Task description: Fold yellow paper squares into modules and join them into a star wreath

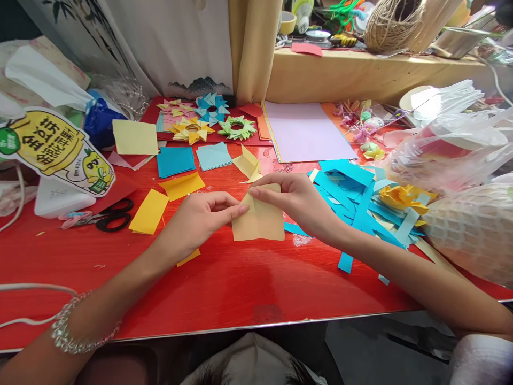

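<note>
Between my two hands I hold a pale yellow sheet of paper point(264, 220) above the red table, with a crease down its middle and its upper left corner folded in. My left hand point(212, 214) pinches its left edge between thumb and fingers. At the top edge, my right hand point(290, 198) presses the fold with thumb and forefinger. Just behind lies a folded pale yellow piece point(246, 163). Orange-yellow paper pieces point(149, 212) rest left of my left hand. Blue paper strips point(352, 198) are heaped beyond my right wrist.
Black-handled scissors point(114, 215) lie at the left. Blue paper squares point(175, 161) and folded paper rings point(237, 128) are farther back, beside a lilac paper stack point(308, 131). Plastic bags point(460, 144) crowd the right side. The table's front edge point(240, 327) runs close to me.
</note>
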Action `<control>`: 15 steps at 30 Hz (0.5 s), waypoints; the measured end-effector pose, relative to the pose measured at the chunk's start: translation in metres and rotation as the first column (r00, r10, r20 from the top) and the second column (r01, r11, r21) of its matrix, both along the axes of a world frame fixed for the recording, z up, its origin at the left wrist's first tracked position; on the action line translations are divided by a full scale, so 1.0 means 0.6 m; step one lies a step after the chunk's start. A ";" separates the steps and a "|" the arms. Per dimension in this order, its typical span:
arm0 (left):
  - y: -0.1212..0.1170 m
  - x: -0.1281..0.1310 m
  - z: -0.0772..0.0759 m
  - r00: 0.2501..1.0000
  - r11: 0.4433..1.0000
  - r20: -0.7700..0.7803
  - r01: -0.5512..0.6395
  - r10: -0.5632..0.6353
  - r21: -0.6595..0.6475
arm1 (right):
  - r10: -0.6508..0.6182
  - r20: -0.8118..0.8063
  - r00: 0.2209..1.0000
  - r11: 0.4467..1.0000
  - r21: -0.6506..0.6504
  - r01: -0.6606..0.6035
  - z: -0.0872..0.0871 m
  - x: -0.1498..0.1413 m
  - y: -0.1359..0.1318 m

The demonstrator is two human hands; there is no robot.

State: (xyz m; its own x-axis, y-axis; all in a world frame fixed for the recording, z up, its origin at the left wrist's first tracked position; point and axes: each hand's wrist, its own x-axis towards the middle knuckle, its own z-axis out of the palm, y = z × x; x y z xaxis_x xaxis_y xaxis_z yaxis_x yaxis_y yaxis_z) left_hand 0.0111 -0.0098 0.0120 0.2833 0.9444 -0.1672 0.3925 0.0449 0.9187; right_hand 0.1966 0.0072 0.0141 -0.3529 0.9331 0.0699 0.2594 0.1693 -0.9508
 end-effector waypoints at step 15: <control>-0.001 0.000 -0.003 0.999 1.000 -0.048 0.017 -0.016 0.020 | 0.002 0.059 0.998 1.000 0.017 -0.003 0.002 0.000 -0.001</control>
